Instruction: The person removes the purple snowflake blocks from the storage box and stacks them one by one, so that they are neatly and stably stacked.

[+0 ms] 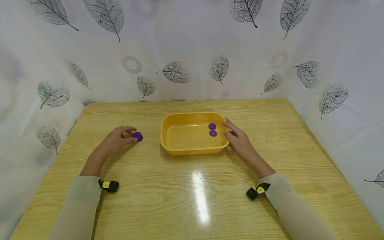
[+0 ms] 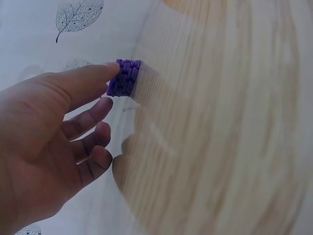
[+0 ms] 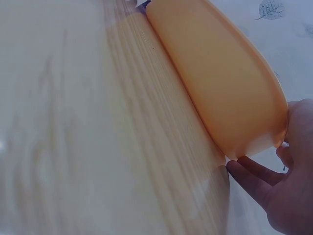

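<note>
A short stack of purple flower-shaped discs (image 1: 137, 136) stands on the table, left of a yellow plastic basin (image 1: 180, 152). My left hand (image 1: 118, 139) pinches this stack at its side, thumb toward me and index finger on the far side. Seen from the left wrist, the thumb lies against the layered purple stack (image 2: 126, 78), and the other fingers are loosely bent below it. At the basin's right end, my right hand (image 1: 241, 141) holds the rim, with fingertips over the edge. The right wrist view has more fingers against the basin's outer wall (image 3: 210, 73).
Two purple flower discs (image 1: 212, 130) lie inside the basin near its right end. The wooden table (image 1: 156, 193) reaches a white leaf-printed curtain (image 1: 192, 90) at the back and sides. Small black cameras (image 1: 111, 186) are strapped at both wrists.
</note>
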The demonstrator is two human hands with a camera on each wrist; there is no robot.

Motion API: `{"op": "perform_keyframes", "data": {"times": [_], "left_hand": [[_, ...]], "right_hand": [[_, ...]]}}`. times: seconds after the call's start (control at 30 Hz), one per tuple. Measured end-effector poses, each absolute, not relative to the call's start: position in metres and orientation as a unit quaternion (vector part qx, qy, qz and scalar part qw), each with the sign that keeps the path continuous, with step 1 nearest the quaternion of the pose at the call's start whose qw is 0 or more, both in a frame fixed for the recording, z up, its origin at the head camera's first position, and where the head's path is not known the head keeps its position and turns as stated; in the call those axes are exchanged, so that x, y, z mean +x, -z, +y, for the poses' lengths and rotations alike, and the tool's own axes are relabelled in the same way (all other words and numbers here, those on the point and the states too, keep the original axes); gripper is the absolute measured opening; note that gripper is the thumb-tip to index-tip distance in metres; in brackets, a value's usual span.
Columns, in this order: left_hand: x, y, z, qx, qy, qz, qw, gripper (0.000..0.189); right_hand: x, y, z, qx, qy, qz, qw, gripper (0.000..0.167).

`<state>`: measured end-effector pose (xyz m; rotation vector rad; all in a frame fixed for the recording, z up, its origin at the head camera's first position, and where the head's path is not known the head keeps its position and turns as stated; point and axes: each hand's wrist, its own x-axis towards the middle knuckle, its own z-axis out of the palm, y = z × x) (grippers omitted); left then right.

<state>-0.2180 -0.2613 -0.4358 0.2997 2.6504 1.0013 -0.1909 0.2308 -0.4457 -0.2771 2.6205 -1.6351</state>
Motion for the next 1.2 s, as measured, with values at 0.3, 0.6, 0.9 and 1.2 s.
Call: {"op": "perform_keyframes", "data": {"times": [0.3,0.6,0.9,1.2], "left_hand": [[-0.216,0.431,-0.263,0.104,-0.346,0.922,0.142,0.061],[-0.222,0.414,-0.241,0.132,-0.357,0.918,0.113,0.064],[-0.235,0.392,-0.186,0.178,-0.351,0.912,0.116,0.060],[-0.246,0.385,-0.123,0.249,-0.349,0.897,0.110,0.051]], "right_hand": [[-0.192,0.446,0.230,-0.094,0.525,0.846,0.014,0.044],[-0.191,0.446,0.230,-0.093,0.527,0.845,0.010,0.043],[-0.190,0.447,0.230,-0.096,0.533,0.840,0.009,0.043],[-0.191,0.448,0.232,-0.093,0.532,0.842,0.011,0.043]]}}
